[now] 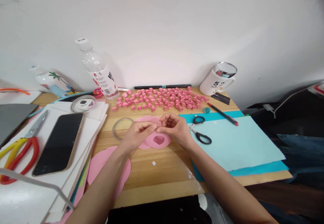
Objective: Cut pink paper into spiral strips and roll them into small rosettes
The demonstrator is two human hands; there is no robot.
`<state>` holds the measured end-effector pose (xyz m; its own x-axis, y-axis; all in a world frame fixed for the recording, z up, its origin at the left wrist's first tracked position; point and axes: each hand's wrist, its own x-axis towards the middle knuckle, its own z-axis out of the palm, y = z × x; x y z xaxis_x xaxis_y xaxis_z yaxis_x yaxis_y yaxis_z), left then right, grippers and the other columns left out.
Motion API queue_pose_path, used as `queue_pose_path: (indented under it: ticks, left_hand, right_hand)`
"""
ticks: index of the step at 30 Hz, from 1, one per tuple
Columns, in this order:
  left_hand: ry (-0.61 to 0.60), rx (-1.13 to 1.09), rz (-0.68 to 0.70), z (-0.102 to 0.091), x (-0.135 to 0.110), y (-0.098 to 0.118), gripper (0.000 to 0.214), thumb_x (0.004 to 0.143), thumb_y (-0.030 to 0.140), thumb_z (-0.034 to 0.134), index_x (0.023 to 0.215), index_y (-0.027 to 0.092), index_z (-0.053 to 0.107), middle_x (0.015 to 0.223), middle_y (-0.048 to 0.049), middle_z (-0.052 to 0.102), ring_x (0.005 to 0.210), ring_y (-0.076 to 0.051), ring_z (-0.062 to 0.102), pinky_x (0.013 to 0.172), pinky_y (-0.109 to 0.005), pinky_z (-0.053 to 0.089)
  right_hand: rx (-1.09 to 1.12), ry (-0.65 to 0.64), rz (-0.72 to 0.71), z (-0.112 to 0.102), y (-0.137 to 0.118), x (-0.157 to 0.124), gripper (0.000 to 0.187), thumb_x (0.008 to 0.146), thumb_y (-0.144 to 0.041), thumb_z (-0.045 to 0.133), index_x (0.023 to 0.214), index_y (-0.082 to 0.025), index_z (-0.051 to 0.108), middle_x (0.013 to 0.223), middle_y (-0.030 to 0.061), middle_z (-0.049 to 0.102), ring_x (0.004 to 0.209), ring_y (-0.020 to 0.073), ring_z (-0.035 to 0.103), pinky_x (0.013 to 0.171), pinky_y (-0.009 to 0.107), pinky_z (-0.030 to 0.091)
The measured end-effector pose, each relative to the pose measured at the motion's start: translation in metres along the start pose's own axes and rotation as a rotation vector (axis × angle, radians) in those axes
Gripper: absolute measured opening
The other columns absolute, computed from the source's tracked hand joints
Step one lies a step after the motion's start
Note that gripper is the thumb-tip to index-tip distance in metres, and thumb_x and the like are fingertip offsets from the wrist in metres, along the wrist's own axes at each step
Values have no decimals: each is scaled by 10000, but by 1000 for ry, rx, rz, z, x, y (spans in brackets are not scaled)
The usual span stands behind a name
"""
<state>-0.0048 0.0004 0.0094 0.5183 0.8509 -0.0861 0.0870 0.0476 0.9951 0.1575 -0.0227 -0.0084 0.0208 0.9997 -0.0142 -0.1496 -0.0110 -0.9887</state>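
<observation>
Both my hands meet over the middle of the wooden desk (162, 173). My left hand (138, 133) and my right hand (174, 127) pinch their fingertips together around something small I cannot make out. Right under them lie pink paper discs (159, 140), one with a hole cut in its middle. A larger pink paper circle (107, 165) lies beside my left forearm. Behind my hands, several small pink rolled paper roses (162, 99) are spread in rows near the wall.
Black-handled scissors (201, 131) lie on light blue paper sheets (238, 143) at right. A tape ring (120, 128), a phone (59, 143) on white sheets, red-handled scissors (20, 149), a water bottle (97, 68), a white mug (219, 79), a red pen (222, 114) and a black pen (162, 86) surround them.
</observation>
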Motion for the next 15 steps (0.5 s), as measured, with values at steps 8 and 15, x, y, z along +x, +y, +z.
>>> queue_pose_path:
  ticks: [8,15]
  left_hand:
    - [-132,-48,-119,3,-2,-1,408,773,473,542,536,147,599,550,-16,543,516,-101,464,466,-214,370]
    - [-223,-19,-218,0,-2,-3,309,684,405,650,518,145,629,483,3,506,460,-78,406,435,-211,311]
  right_hand:
    - [-38,-140,20,1,-3,-4,496,456,-328,833,857,-218,564,699,-56,485,493,56,365,446,217,288]
    - [-254,-255,-18,4,-2,-10,558,450,-291,834,920,-241,536,783,-48,506,513,60,393,436,210,289]
